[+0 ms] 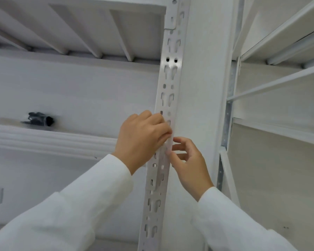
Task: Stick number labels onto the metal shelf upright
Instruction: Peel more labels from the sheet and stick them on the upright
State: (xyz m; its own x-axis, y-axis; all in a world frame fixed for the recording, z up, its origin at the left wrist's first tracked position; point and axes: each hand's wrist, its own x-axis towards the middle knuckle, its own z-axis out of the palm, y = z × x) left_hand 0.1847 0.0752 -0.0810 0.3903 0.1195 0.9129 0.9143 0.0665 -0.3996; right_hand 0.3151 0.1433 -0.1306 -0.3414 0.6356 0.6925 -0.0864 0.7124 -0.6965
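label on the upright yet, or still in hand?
Cannot tell. Left hand presses fingers on the upright; right hand pinches at its edge. No label is clearly visible.

We look up at a white perforated metal shelf upright [168,84], a tall angled post punched with paired keyhole slots and small round holes along its face. To its left, a white metal shelf panel [91,26] with raised stiffening ribs meets the post near the top, and we see its underside. Lower on that side, a white shelf edge [53,140] runs across, and a small dark object [39,119], too blurred to identify, sits just above it. To the right stands a second white shelving unit [279,78] with thin crossbars.
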